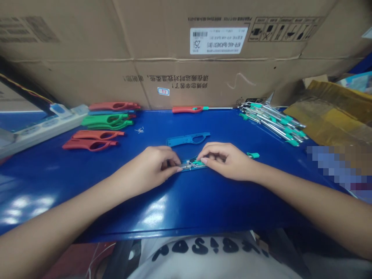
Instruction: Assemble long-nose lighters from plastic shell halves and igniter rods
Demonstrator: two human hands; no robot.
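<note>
Both my hands rest on the blue table (186, 205) near its middle. My left hand (158, 164) and my right hand (225, 159) are closed in pinches on a partly built lighter (192, 164). It is a blue handle half with a metal tube, thin wires and teal parts in it. Its teal tip (253, 155) sticks out to the right of my right hand. A loose blue handle half (188, 139) lies just behind my hands.
Red and green handle halves (100, 130) lie at the back left beside a white power strip (43, 126). A finished red lighter (193, 109) lies by the cardboard boxes (174, 50). Several metal tubes with teal ends (273, 120) are piled at the back right. Small screws (140, 130) lie loose.
</note>
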